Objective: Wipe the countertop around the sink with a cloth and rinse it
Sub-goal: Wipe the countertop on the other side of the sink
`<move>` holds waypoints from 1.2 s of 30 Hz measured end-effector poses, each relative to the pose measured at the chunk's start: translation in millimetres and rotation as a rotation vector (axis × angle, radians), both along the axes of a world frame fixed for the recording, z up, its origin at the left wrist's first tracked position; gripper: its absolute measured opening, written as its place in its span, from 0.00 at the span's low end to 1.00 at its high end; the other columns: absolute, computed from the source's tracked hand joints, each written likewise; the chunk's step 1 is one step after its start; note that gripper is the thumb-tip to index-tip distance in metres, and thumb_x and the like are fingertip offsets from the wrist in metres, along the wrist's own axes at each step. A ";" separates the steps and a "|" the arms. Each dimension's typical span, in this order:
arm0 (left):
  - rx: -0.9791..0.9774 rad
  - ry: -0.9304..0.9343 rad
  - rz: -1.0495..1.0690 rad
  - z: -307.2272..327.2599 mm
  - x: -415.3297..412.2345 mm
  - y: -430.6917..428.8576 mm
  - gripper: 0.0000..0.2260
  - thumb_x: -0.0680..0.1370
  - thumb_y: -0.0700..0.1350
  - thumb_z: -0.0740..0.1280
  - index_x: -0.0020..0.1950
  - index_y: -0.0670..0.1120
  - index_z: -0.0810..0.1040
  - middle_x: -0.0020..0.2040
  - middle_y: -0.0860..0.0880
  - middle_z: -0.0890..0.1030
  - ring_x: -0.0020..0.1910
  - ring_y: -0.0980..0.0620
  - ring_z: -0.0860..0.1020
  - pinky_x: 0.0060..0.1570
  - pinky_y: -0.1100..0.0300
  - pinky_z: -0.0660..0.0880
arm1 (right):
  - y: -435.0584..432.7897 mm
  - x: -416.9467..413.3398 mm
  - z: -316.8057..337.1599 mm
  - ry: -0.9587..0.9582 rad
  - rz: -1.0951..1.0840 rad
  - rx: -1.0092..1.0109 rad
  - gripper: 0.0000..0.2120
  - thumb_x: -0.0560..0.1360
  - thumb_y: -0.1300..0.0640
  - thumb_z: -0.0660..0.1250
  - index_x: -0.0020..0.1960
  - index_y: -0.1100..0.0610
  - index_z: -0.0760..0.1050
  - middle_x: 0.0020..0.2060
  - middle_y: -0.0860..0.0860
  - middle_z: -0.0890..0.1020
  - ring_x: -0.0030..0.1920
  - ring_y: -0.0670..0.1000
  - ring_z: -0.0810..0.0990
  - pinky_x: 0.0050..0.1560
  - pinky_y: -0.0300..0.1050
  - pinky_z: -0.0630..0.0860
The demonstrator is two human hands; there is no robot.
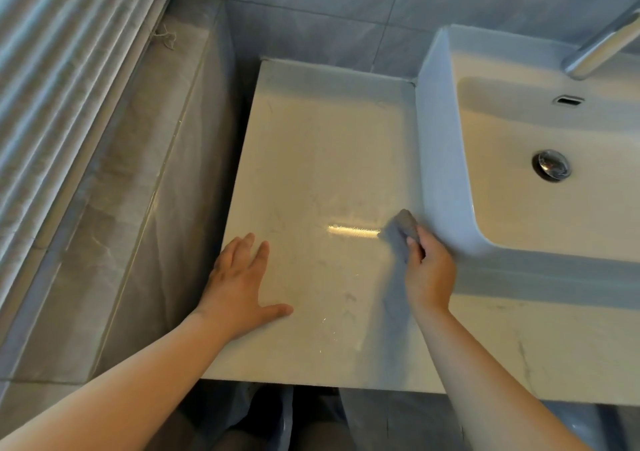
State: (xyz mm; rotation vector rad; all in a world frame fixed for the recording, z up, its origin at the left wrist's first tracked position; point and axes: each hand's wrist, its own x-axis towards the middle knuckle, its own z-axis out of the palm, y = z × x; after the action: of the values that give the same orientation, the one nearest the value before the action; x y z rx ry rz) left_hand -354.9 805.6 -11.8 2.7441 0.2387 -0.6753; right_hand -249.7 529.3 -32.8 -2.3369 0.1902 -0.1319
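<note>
The right grip [429, 274] pinches the grey cloth [403, 230] against the bench [311, 156] beside the sink [440, 139] to wipe there, while the left grip [239, 288], spread wide, seemingly braces near the bench's left edge.

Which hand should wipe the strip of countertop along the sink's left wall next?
Right. The right hand grips the grey cloth, pressed on the countertop beside the sink wall. The left hand lies flat and empty near the counter's outer edge.
</note>
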 end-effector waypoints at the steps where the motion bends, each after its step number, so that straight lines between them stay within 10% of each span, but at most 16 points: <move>1: 0.004 -0.003 0.000 -0.6 0.1 -0.3 0.52 0.66 0.74 0.62 0.77 0.51 0.40 0.77 0.49 0.36 0.75 0.47 0.35 0.74 0.50 0.44 | 2.5 -0.1 -6.7 0.011 0.021 -0.035 0.13 0.78 0.60 0.63 0.61 0.59 0.78 0.58 0.53 0.81 0.59 0.55 0.77 0.60 0.47 0.72; 12: 0.016 -0.004 -0.019 -1.3 -0.6 0.2 0.52 0.66 0.73 0.62 0.77 0.50 0.38 0.77 0.49 0.36 0.75 0.46 0.35 0.74 0.48 0.45 | 44.8 -81.9 -13.3 -0.023 0.209 -0.074 0.16 0.76 0.61 0.66 0.63 0.56 0.77 0.62 0.48 0.78 0.64 0.48 0.73 0.66 0.44 0.70; 19: 0.042 -0.048 -0.041 -4.5 -3.7 -0.9 0.51 0.68 0.73 0.61 0.77 0.49 0.38 0.77 0.47 0.36 0.75 0.44 0.36 0.74 0.47 0.44 | 41.0 -107.4 31.8 0.087 0.040 0.346 0.16 0.76 0.62 0.66 0.58 0.44 0.78 0.51 0.38 0.82 0.53 0.39 0.80 0.54 0.33 0.75; 24: 0.035 -0.077 -0.034 -2.2 -5.8 -3.7 0.50 0.69 0.71 0.62 0.77 0.48 0.38 0.77 0.46 0.38 0.75 0.44 0.36 0.75 0.47 0.44 | -7.7 -71.4 23.5 -0.012 -0.094 0.081 0.13 0.76 0.61 0.65 0.59 0.54 0.80 0.49 0.48 0.83 0.49 0.48 0.80 0.47 0.34 0.72; 31: -0.082 -0.265 -0.083 0.1 -55.3 -32.6 0.38 0.76 0.63 0.59 0.78 0.47 0.46 0.78 0.48 0.47 0.77 0.48 0.43 0.73 0.55 0.44 | -18.1 -43.0 -20.7 -0.001 -0.045 -0.106 0.16 0.77 0.60 0.65 0.64 0.59 0.75 0.64 0.56 0.77 0.64 0.59 0.72 0.64 0.54 0.70; 36: -0.085 -0.246 -0.069 -5.8 -79.8 -51.8 0.36 0.77 0.62 0.58 0.78 0.48 0.47 0.78 0.49 0.47 0.77 0.49 0.44 0.72 0.57 0.44 | -14.8 -59.0 -27.8 -0.039 0.030 -0.149 0.16 0.77 0.59 0.65 0.65 0.57 0.75 0.65 0.51 0.76 0.64 0.54 0.71 0.65 0.44 0.66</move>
State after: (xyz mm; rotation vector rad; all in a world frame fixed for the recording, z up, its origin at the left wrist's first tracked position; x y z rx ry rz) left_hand -434.6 753.8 -17.5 2.7294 0.0592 -0.3491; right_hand -308.7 514.5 -60.7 -2.4824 0.1296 -0.1824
